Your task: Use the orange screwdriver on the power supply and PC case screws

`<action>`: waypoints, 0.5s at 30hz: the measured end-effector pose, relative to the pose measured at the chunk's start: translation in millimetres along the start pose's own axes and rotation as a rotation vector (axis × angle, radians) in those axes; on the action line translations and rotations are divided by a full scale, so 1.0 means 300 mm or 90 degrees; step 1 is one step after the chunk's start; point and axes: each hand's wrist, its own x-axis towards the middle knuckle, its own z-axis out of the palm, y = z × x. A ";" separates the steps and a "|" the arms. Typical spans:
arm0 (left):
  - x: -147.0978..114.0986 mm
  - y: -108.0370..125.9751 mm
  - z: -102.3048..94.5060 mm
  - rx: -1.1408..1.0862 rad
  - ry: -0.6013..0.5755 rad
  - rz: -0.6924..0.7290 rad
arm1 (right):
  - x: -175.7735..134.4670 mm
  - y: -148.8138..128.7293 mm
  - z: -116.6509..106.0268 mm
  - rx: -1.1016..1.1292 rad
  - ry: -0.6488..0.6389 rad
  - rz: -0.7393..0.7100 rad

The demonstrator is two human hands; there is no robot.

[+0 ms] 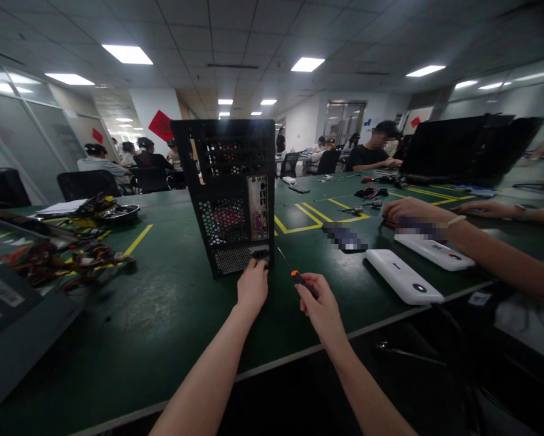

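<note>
A black computer tower (229, 233) stands upright on the green table, its perforated back panel and ports facing me. My left hand (253, 283) is at the tower's lower right corner, fingers bent and close together against a dark part by the power supply (233, 260). What those fingertips hold, if anything, is hidden. In my right hand (316, 297) is a screwdriver (298, 277) with a black and orange handle, gripped between thumb and fingers. Its thin shaft points up and left, and the tip is just right of the tower, apart from it.
Left on the green table (149, 303) lie a tangle of cables (67, 257) and a grey metal case (17, 327). To the right are a dark phone (344, 236), white power-bank-like devices (401, 275) and a co-worker's hand (412, 212). Black monitors (463, 148) stand farther back.
</note>
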 end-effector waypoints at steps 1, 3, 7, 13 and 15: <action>0.002 -0.002 0.004 0.006 0.001 0.007 | 0.001 0.001 0.000 0.011 0.000 0.001; 0.007 0.000 0.012 0.026 -0.003 0.033 | 0.003 0.002 -0.001 0.032 -0.001 0.003; 0.015 0.002 0.005 0.069 -0.018 0.082 | 0.002 0.004 -0.008 0.072 0.008 0.008; 0.004 -0.072 -0.058 0.004 -0.032 0.024 | -0.005 -0.006 -0.021 0.106 0.000 0.018; 0.002 -0.087 -0.068 -0.011 -0.047 0.011 | -0.007 -0.011 -0.021 0.105 -0.004 0.016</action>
